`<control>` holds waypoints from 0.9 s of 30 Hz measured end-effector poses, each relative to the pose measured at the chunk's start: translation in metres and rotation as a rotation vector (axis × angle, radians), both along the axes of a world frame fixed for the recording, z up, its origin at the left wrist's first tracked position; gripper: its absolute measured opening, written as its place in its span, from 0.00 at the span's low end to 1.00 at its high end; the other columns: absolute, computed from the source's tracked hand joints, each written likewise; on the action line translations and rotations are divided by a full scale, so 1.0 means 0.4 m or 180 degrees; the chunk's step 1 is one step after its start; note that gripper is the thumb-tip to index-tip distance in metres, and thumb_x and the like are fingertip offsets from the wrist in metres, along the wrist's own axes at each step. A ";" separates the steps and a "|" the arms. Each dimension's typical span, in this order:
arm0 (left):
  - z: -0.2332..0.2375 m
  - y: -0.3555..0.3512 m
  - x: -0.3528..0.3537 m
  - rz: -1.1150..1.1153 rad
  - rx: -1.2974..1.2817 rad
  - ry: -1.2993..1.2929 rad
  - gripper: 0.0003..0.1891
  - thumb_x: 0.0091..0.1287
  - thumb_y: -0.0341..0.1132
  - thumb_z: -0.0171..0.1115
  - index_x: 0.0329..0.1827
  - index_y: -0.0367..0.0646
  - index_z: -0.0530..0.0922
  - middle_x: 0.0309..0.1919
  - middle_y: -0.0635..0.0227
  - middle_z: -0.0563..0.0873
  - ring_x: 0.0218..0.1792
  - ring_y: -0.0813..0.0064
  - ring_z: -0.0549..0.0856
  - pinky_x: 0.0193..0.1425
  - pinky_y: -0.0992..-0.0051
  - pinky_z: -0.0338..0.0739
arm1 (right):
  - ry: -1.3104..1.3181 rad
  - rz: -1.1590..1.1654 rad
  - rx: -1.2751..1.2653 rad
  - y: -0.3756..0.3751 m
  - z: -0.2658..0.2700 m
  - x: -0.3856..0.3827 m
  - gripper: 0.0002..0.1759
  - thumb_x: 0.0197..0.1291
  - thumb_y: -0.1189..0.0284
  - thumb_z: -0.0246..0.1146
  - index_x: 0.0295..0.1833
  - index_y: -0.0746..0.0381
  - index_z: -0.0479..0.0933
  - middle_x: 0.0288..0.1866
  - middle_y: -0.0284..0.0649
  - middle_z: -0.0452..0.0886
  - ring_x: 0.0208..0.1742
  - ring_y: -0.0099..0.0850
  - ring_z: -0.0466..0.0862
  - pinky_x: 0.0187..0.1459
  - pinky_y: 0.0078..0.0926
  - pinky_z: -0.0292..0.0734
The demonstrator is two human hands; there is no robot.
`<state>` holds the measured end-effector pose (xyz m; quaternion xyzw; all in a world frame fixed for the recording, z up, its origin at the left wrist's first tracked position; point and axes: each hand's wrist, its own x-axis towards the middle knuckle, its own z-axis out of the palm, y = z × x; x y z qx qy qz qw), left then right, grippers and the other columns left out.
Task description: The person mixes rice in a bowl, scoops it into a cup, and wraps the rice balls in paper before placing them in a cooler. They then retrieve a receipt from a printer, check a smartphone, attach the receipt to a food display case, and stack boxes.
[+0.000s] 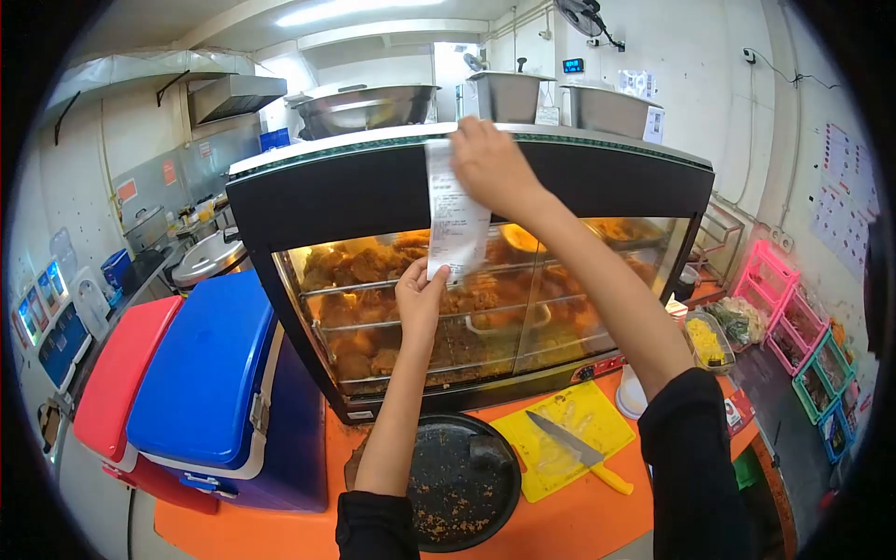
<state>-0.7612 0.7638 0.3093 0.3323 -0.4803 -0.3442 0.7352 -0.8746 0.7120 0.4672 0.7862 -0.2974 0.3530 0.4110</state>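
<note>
A long white printed receipt [453,219] hangs upright in front of the heated display cabinet [355,215]. With thumb and fingers, my left hand [421,297] pinches its lower end. My right hand [492,168] is closed at the receipt's top, near the cabinet's upper front edge; its fingertips are partly hidden. Behind the glass lie several trays of browned food [350,266]. Below my arms, a round black tray [457,485] with crumbs rests on the orange counter [280,532]. Beside it a knife [579,448] with a yellow handle lies across a yellow cutting board [541,476].
Blue [201,373] and red [121,383] cooler boxes stand at left. Metal pans [369,110] sit on top of the cabinet. At right are a container of yellow food [707,341] and stacked coloured baskets [793,322]. A large lidded pot [207,257] stands behind the coolers.
</note>
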 end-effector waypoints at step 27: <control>-0.020 0.022 0.030 0.0013 -0.0105 0.0127 0.14 0.60 0.32 0.59 0.44 0.31 0.73 0.38 0.60 0.82 0.40 0.79 0.80 0.42 0.82 0.71 | -0.0738 0.0507 0.0568 0.044 -0.028 0.034 0.26 0.42 0.75 0.66 0.51 0.54 0.69 0.49 0.35 0.72 0.54 0.31 0.71 0.55 0.45 0.55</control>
